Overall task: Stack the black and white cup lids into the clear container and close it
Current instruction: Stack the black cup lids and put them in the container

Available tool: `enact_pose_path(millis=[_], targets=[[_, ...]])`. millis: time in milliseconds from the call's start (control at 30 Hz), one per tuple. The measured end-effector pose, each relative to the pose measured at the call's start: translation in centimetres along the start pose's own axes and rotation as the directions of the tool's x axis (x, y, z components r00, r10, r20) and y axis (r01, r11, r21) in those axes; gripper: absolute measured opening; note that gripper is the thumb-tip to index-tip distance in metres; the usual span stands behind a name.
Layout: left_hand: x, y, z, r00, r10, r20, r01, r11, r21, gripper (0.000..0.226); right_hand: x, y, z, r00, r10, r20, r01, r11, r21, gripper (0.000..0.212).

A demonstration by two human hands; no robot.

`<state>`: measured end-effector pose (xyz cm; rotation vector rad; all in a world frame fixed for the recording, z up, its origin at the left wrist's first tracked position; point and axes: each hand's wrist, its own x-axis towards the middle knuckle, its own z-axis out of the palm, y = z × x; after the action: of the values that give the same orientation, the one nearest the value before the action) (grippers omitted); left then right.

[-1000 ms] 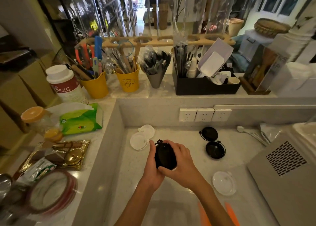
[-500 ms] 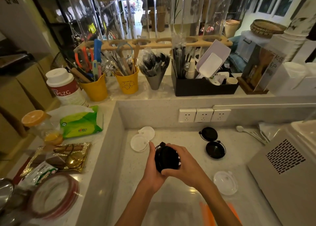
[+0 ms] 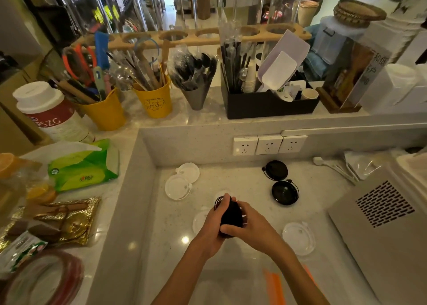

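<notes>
Both hands press a stack of black cup lids (image 3: 231, 214) between them above the lower counter. My left hand (image 3: 211, 221) grips its left side, my right hand (image 3: 251, 227) its right side. Two more black lids (image 3: 276, 169) (image 3: 285, 192) lie flat at the back right. Two white lids (image 3: 188, 171) (image 3: 177, 187) lie at the back left, another white lid (image 3: 298, 237) lies right of my right wrist, and one (image 3: 199, 220) shows partly under my left hand. A clear container (image 3: 233, 286) with orange clips lies blurred beneath my forearms.
A grey machine (image 3: 388, 223) with a vent fills the right side. A raised ledge behind holds yellow buckets (image 3: 154, 102), a black organiser (image 3: 270, 104) and wall sockets (image 3: 269, 144). The left ledge carries a green tissue pack (image 3: 83, 166) and tape rolls (image 3: 44, 279).
The hands have stayed clamped on the black lid stack and turned it slightly. The camera view has shifted a little; the loose lids have not moved.
</notes>
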<state>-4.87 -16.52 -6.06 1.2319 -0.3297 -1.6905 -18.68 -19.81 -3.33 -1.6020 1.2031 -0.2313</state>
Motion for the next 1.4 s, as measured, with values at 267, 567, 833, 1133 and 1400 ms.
enact_pose_path(millis=[267,567,833,1133,1400], targets=[[1.9,-0.1,-1.2,0.998,-0.056,0.041,0.067,0.944,-0.325,0.043,9.3,7.2,-10.3,0.885,0.236,-0.402,-0.403,0.821,-0.405,0.091],[2.4,-0.1,-2.7,0.999,-0.028,0.016,0.032,0.92,-0.39,0.04,10.9,9.7,-11.9,0.89,0.338,-0.306,-0.413,0.881,-0.231,0.086],[1.3,-0.2,-1.6,0.978,-0.079,0.192,0.141,0.931,-0.337,0.07,2.3,1.6,-5.9,0.956,-0.271,0.113,0.182,0.849,0.496,0.074],[-1.4,0.8,-1.7,0.972,-0.004,0.236,0.065,0.966,-0.252,0.057,-0.3,0.1,-2.9,0.972,-0.235,-0.023,0.234,0.943,0.235,0.06],[-3.2,1.3,0.2,0.986,0.156,0.059,-0.157,0.987,0.023,0.052,-2.2,-0.8,-1.3,0.985,-0.17,-0.036,0.173,0.982,0.076,0.08]])
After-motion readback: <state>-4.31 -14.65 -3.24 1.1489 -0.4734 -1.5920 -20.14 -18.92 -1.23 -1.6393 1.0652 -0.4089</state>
